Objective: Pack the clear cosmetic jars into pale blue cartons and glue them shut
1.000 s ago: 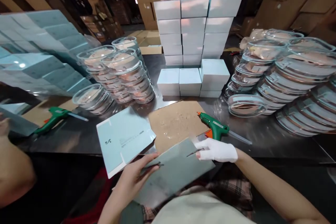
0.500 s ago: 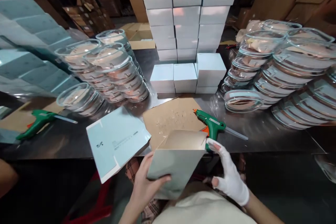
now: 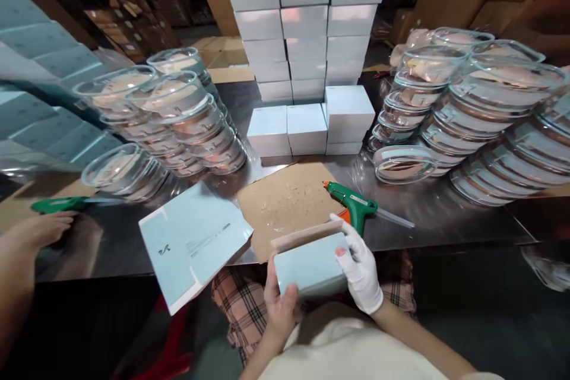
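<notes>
Since half a second ago the pale blue carton [image 3: 309,264] has been squared up, clasped between the bare left hand [image 3: 279,303] and the gloved right hand [image 3: 360,267] over the lap. Its top flap seems unsealed; the glue gun [image 3: 354,205] lies just beyond.

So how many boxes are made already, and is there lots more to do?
Many finished boxes stand stacked at the back. The left hand and gloved right hand hold a half-folded box, its flap open. Left: flat box blanks, piled glass containers, glue gun lying idle.
</notes>
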Available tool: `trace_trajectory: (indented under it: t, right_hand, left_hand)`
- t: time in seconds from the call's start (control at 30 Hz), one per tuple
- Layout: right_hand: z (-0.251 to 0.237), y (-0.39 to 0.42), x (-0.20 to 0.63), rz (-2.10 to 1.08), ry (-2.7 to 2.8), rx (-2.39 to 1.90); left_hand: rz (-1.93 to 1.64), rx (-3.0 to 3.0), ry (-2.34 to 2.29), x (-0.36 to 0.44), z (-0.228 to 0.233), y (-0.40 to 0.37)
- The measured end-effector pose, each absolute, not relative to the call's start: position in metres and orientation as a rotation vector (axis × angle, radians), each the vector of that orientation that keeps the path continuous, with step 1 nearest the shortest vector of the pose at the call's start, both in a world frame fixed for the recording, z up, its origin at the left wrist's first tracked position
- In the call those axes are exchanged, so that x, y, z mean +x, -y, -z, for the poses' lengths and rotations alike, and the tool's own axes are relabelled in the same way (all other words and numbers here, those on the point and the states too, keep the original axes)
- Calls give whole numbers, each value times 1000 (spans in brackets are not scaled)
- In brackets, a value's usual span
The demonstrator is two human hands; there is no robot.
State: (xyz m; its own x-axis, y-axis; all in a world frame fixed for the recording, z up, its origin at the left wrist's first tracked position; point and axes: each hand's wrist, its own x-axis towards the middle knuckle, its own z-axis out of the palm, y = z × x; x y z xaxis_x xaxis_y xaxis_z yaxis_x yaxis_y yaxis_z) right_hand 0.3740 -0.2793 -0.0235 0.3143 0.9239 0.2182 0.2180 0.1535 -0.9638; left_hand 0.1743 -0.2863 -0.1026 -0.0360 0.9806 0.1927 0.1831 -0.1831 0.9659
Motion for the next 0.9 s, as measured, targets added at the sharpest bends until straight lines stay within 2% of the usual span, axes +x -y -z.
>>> trace_trajectory:
  t: [0.13, 0.2, 0.37, 0.43, 0.67, 0.9]
  right_hand:
    - [24, 277, 378, -700, 961, -1295]
    - [19, 273, 399, -716, 1001, -1403]
    - [3, 244, 452, -656, 1122, -2289]
    - [3, 229, 458, -746, 1054, -2419]
    - [4, 221, 456, -980, 899, -2047]
    - [-25, 263, 433, -807, 934, -1479]
  left_hand:
    - [-1331, 1706, -1184, 175, 84, 277]
    - [-1320, 1783, -1146, 168, 77, 270]
    - [-1417, 1635, -1341, 152, 63, 253]
    - [-1417, 1604, -1337, 153, 58, 249]
    - [-1406, 1458, -1349, 168, 48, 238]
    - [-1373, 1480, -1287, 191, 26, 230]
